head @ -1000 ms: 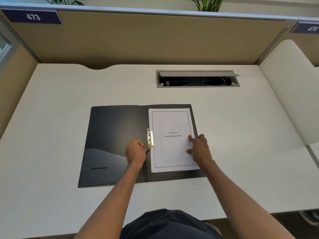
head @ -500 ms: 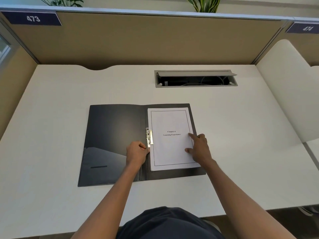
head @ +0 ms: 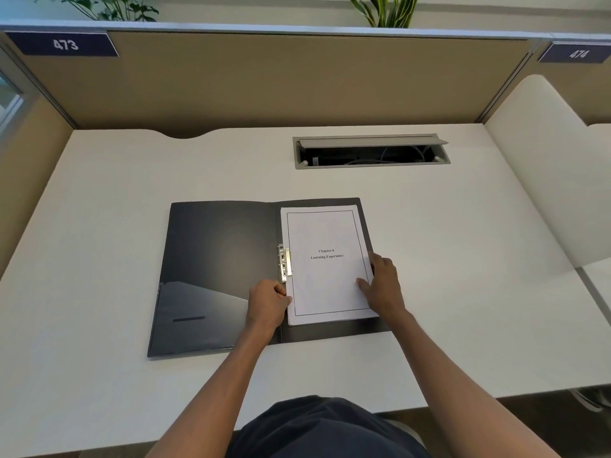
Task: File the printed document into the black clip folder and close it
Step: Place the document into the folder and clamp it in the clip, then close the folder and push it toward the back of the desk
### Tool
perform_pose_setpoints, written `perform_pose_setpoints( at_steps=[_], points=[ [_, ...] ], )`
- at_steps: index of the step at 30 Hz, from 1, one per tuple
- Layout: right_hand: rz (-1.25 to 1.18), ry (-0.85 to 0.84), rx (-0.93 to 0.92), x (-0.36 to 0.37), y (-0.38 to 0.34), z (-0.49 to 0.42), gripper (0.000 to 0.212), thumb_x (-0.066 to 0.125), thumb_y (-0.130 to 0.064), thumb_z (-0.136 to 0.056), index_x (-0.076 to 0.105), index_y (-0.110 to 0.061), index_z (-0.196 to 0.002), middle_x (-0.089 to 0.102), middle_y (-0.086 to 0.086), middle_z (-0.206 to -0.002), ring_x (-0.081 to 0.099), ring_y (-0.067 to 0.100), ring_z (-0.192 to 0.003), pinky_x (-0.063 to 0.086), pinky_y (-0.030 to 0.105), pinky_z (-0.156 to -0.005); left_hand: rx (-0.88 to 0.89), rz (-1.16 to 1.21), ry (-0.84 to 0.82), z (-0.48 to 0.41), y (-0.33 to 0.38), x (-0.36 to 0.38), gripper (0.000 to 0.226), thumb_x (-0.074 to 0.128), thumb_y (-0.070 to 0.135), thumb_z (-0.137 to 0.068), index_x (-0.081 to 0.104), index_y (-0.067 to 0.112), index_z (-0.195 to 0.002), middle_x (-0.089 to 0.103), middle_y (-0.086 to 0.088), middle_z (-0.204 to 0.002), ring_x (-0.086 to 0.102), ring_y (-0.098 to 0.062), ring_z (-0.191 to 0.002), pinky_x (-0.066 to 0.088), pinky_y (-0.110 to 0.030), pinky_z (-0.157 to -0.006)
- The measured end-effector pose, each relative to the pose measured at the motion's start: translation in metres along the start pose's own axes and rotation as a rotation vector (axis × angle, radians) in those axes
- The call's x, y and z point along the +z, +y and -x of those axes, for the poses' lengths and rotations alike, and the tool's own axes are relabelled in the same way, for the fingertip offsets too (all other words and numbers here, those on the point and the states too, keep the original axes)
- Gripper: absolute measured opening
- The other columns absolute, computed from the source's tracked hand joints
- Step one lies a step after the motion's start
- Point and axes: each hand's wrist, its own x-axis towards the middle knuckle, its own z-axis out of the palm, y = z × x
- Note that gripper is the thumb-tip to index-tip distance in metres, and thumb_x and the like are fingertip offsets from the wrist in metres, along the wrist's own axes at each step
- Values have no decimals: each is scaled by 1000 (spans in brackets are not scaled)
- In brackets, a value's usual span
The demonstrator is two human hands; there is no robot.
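Note:
The black clip folder (head: 218,259) lies open flat on the white desk. The printed document (head: 325,266), titled "Chapter 6 Learning Experience", rests on the folder's right half with its left edge under the metal clip (head: 284,262) at the spine. My left hand (head: 267,304) sits just below the clip, fingers curled against the document's lower left edge. My right hand (head: 383,285) grips the document's right edge, thumb on top of the page.
A grey cable hatch (head: 370,151) stands open at the back of the desk (head: 99,209). Tan partition panels wall off the back and left. A white divider (head: 542,153) rises on the right. Plants show above the partition.
My right hand slid from the middle right of the page out to its right edge. The left hand stays by the clip. The document looks squared up slightly.

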Motion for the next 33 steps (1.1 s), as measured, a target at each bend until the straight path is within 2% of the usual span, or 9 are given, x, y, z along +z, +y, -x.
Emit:
perform_pose_setpoints(
  at_steps=[6, 10, 12, 14, 17, 20, 23, 27, 33],
  points=[
    [100, 106, -164, 23, -17, 23, 52, 58, -21, -97, 46, -16, -147, 43, 3, -149, 41, 22, -141, 46, 35, -107, 49, -13, 127, -16, 0, -32, 12, 68, 18, -95, 77, 17, -87, 76, 1, -86, 66, -8, -75, 47, -18, -61],
    [160, 43, -250, 43, -31, 37, 52, 56, -24, -100, 44, -16, -150, 36, 3, -159, 41, 21, -145, 44, 36, -113, 79, -65, 262, -35, -10, -65, 20, 67, 15, -95, 76, 6, -111, 77, -12, -108, 66, -17, -89, 49, -26, -84],
    [193, 4, -288, 53, -37, 43, 54, 54, -26, -101, 40, -17, -153, 32, 3, -163, 36, 22, -149, 40, 37, -117, 68, -78, 303, -45, -18, -82, 31, 68, 14, -94, 72, 2, -122, 73, -17, -122, 68, -29, -106, 51, -36, -99],
    [225, -30, -320, 61, -40, 47, 57, 52, -29, -103, 35, -19, -156, 27, 3, -167, 30, 22, -153, 35, 36, -120, 23, -105, 338, -53, -28, -98, 44, 67, 16, -95, 64, 3, -136, 63, -20, -140, 58, -37, -130, 45, -47, -113],
    [287, -58, -356, 72, -42, 52, 61, 46, -34, -105, 25, -20, -160, 15, 2, -171, 20, 21, -157, 19, 31, -124, -69, -190, 363, -62, -39, -114, 58, 64, 25, -98, 49, 6, -151, 43, -23, -158, 41, -42, -146, 36, -55, -118],
    [340, -83, -372, 82, -41, 56, 65, 41, -38, -107, 15, -20, -163, 4, 1, -173, 8, 20, -160, 4, 27, -121, -145, -192, 371, -65, -45, -124, 68, 58, 35, -102, 33, 8, -159, 37, -24, -160, 38, -45, -146, 34, -60, -116],
    [364, -110, -367, 88, -39, 61, 66, 37, -39, -108, 7, -19, -164, -3, 1, -173, 0, 19, -160, -3, 27, -122, -189, -153, 370, -68, -49, -130, 71, 53, 41, -103, 26, 8, -161, 40, -24, -158, 41, -47, -143, 34, -62, -115],
    [393, -141, -378, 91, -36, 66, 66, 35, -37, -108, 7, -16, -164, -4, 3, -173, -3, 20, -160, -1, 32, -128, -290, -140, 361, -72, -53, -138, 70, 52, 43, -103, 27, 9, -159, 46, -24, -154, 44, -48, -140, 32, -62, -113],
    [419, -179, -358, 91, -32, 67, 66, 32, -41, -109, 3, -18, -164, -7, 1, -172, -7, 19, -160, 2, 35, -131, -350, -108, 346, -77, -57, -153, 59, 57, 39, -99, 44, 2, -143, 54, -24, -144, 50, -46, -133, 36, -57, -111]
  ],
)
